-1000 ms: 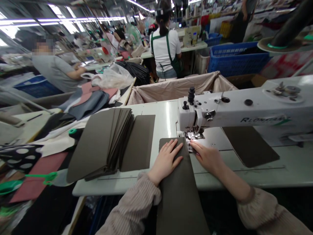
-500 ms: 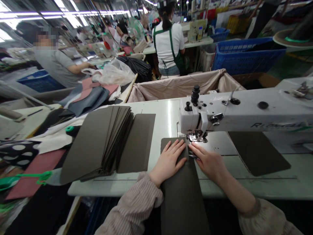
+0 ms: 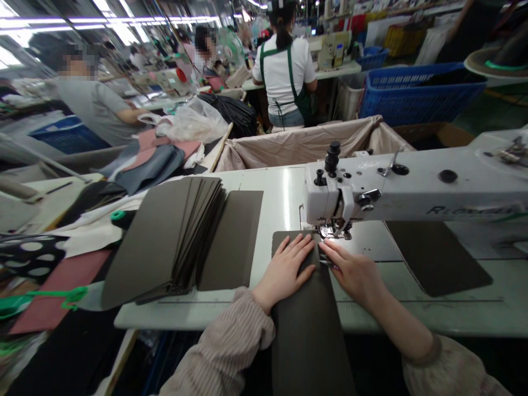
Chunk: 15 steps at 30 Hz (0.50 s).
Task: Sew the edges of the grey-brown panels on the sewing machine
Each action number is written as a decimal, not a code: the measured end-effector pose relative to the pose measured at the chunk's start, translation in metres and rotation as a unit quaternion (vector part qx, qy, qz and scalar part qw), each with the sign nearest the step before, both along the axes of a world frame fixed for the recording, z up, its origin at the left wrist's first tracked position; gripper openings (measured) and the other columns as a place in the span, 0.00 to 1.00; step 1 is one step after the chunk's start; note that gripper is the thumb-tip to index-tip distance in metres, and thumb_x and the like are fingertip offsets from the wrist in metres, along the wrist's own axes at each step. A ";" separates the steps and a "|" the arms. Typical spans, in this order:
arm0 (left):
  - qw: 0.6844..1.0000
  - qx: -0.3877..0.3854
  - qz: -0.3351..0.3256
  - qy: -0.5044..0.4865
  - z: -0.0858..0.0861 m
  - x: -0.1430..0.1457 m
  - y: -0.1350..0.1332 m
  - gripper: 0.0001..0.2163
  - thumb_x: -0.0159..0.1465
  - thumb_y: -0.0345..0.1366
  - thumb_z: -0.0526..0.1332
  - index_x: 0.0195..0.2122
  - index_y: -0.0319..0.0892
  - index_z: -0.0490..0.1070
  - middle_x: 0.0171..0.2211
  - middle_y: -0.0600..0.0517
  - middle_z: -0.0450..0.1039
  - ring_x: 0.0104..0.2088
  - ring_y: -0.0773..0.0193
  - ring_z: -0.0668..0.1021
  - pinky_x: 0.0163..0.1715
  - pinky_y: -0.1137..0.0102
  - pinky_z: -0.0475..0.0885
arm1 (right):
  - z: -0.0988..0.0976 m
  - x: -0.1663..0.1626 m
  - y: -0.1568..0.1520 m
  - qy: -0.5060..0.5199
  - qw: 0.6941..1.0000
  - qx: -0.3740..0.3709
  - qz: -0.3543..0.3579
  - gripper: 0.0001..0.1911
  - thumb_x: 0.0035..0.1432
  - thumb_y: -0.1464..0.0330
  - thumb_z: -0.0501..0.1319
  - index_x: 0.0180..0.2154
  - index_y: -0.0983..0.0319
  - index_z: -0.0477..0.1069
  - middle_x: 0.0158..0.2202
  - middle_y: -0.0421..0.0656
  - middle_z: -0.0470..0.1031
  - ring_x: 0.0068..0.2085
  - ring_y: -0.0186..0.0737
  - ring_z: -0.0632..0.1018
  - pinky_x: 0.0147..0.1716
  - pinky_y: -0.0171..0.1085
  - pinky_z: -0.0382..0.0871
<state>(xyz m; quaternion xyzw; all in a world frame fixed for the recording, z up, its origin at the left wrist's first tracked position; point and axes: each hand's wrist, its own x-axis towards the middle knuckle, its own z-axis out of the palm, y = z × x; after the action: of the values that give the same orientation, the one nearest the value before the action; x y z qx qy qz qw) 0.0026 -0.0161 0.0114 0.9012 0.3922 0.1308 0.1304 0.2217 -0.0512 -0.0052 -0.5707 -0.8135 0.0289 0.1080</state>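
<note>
A long dark olive panel (image 3: 307, 324) lies on the white sewing table (image 3: 284, 198) and hangs over its front edge toward me. My left hand (image 3: 285, 270) rests flat on the panel's far end, fingers spread. My right hand (image 3: 353, 273) lies along the panel's right edge, fingertips just in front of the presser foot (image 3: 333, 231) of the white sewing machine (image 3: 412, 192). Something small and metallic shows at its fingertips; I cannot make it out.
A fanned stack of the same dark panels (image 3: 173, 236) lies at the left, one more panel (image 3: 437, 256) under the machine arm at the right. A beige cloth-lined bin (image 3: 305, 144) stands behind the table. Fabric pieces, blue crates (image 3: 416, 93) and other workers fill the background.
My hands and the panel shifted slightly toward me and to the right under the needle area over the last second; in the last half second almost nothing moved.
</note>
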 end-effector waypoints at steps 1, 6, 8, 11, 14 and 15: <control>1.000 0.001 0.001 0.000 0.000 0.000 0.001 0.26 0.71 0.44 0.54 0.68 0.48 0.51 0.69 0.50 0.51 0.69 0.58 0.53 0.68 0.54 0.48 | 0.000 0.000 0.000 0.002 1.000 0.000 0.000 0.29 0.63 0.70 0.53 0.65 0.54 0.58 0.66 0.41 0.60 0.43 0.43 0.80 0.38 0.41 0.75; 1.000 0.000 -0.004 0.001 0.000 -0.001 0.002 0.25 0.71 0.44 0.53 0.67 0.48 0.53 0.68 0.50 0.52 0.69 0.58 0.54 0.68 0.55 0.48 | 0.001 0.000 0.000 0.007 1.000 -0.008 0.002 0.28 0.63 0.71 0.53 0.64 0.55 0.60 0.66 0.41 0.61 0.44 0.43 0.80 0.38 0.40 0.75; 1.000 0.000 -0.006 -0.001 0.001 -0.002 0.002 0.24 0.71 0.43 0.53 0.67 0.48 0.53 0.68 0.51 0.53 0.69 0.59 0.54 0.68 0.55 0.48 | 0.002 0.000 0.000 0.011 1.000 -0.009 0.004 0.28 0.62 0.71 0.53 0.64 0.54 0.60 0.66 0.40 0.60 0.45 0.43 0.79 0.38 0.40 0.74; 1.000 0.003 -0.006 -0.005 0.001 -0.003 0.002 0.24 0.71 0.43 0.54 0.67 0.50 0.54 0.68 0.51 0.54 0.69 0.58 0.55 0.68 0.55 0.49 | 0.002 0.001 0.000 0.014 1.000 -0.008 0.003 0.29 0.62 0.71 0.53 0.64 0.53 0.60 0.66 0.41 0.61 0.46 0.43 0.79 0.40 0.40 0.75; 1.000 0.010 -0.013 -0.008 0.001 -0.005 0.002 0.19 0.71 0.41 0.54 0.63 0.53 0.61 0.67 0.52 0.57 0.68 0.57 0.58 0.67 0.53 0.49 | 0.002 0.001 0.000 0.015 1.000 -0.007 0.001 0.30 0.61 0.72 0.53 0.64 0.54 0.59 0.65 0.42 0.61 0.45 0.43 0.79 0.40 0.40 0.75; 1.000 0.012 -0.017 -0.010 0.001 -0.005 0.002 0.18 0.72 0.41 0.54 0.62 0.54 0.63 0.66 0.53 0.58 0.67 0.57 0.59 0.67 0.53 0.50 | 0.002 0.001 0.000 0.014 1.000 -0.008 0.001 0.30 0.61 0.72 0.53 0.64 0.54 0.59 0.66 0.41 0.61 0.45 0.43 0.79 0.40 0.40 0.75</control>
<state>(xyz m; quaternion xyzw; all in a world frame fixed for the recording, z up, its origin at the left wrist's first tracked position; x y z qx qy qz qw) -0.0026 -0.0137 0.0123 0.9080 0.3735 0.1424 0.1253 0.2226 -0.0512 -0.0032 -0.5701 -0.8123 0.0439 0.1150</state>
